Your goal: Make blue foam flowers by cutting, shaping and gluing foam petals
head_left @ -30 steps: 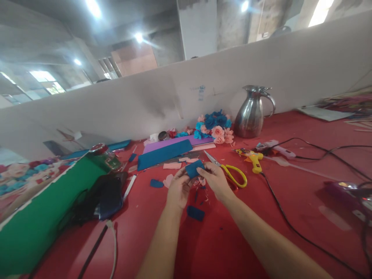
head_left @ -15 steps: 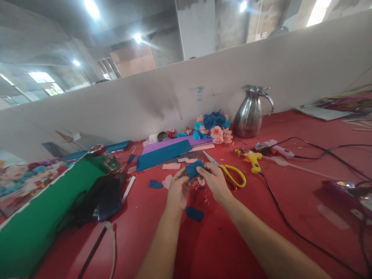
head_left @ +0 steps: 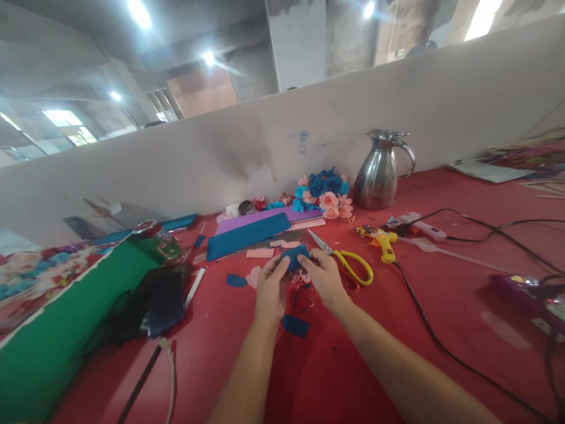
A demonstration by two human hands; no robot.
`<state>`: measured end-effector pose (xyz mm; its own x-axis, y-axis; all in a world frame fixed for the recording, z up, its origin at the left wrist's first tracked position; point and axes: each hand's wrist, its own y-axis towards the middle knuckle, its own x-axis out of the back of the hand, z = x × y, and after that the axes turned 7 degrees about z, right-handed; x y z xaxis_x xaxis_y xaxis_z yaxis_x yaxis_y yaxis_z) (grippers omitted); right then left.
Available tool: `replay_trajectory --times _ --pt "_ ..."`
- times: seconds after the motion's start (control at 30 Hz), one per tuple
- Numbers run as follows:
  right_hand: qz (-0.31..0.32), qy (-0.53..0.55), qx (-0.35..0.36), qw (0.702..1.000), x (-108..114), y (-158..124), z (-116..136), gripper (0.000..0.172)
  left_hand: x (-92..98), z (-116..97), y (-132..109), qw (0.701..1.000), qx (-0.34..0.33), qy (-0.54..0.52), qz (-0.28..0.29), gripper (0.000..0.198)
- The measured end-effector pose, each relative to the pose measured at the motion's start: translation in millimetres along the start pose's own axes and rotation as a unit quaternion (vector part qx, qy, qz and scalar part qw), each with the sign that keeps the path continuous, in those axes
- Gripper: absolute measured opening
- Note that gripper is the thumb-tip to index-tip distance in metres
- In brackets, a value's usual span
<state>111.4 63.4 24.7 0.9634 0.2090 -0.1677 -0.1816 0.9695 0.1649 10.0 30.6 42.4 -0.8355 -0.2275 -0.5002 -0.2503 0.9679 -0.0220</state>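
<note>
Between my two hands is a small piece of dark blue crepe paper (head_left: 295, 257). My left hand (head_left: 272, 284) pinches its left side, thumb on top. On the right side, my right hand (head_left: 325, 277) grips it the same way. Scissors (head_left: 356, 266) with yellow and red handles lie just beyond my right hand. Below the hands rests a cut blue paper piece (head_left: 295, 325), and another blue piece (head_left: 236, 280) lies to the left beside pink scraps (head_left: 255, 275). Tiny trimmings are scattered under the fingers.
A blue paper strip (head_left: 249, 235) lies on purple paper at the back, near paper flowers (head_left: 326, 191) and a steel jug (head_left: 378, 171). To the right are a yellow glue gun (head_left: 387, 244) and trailing cords. A green box (head_left: 88, 318) and a phone (head_left: 166, 303) occupy the left.
My left thumb has moved up onto the blue paper, and the paper now looks more bent between both thumbs. Everything else on the table stays where it was.
</note>
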Motion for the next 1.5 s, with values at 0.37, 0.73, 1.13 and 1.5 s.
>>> replay_trajectory --times 0.37,0.73,1.13,1.5 --pt "0.040 -0.013 0.047 0.998 7.9 3.7 6.3 0.025 12.1 -3.0 5.0 0.985 -0.032 0.166 0.036 0.024" --pt "0.071 -0.201 0.100 0.972 15.2 4.5 6.9 0.017 18.0 -2.1 6.8 0.962 -0.098 0.251 0.054 0.015" --pt "0.100 -0.220 0.101 0.965 13.8 0.0 11.6 0.016 19.9 -1.8 6.9 0.944 -0.122 0.303 0.044 0.012" --pt "0.066 -0.129 0.082 0.986 12.4 3.1 4.7 0.018 20.2 -2.6 7.2 0.960 -0.081 0.267 0.019 0.023"
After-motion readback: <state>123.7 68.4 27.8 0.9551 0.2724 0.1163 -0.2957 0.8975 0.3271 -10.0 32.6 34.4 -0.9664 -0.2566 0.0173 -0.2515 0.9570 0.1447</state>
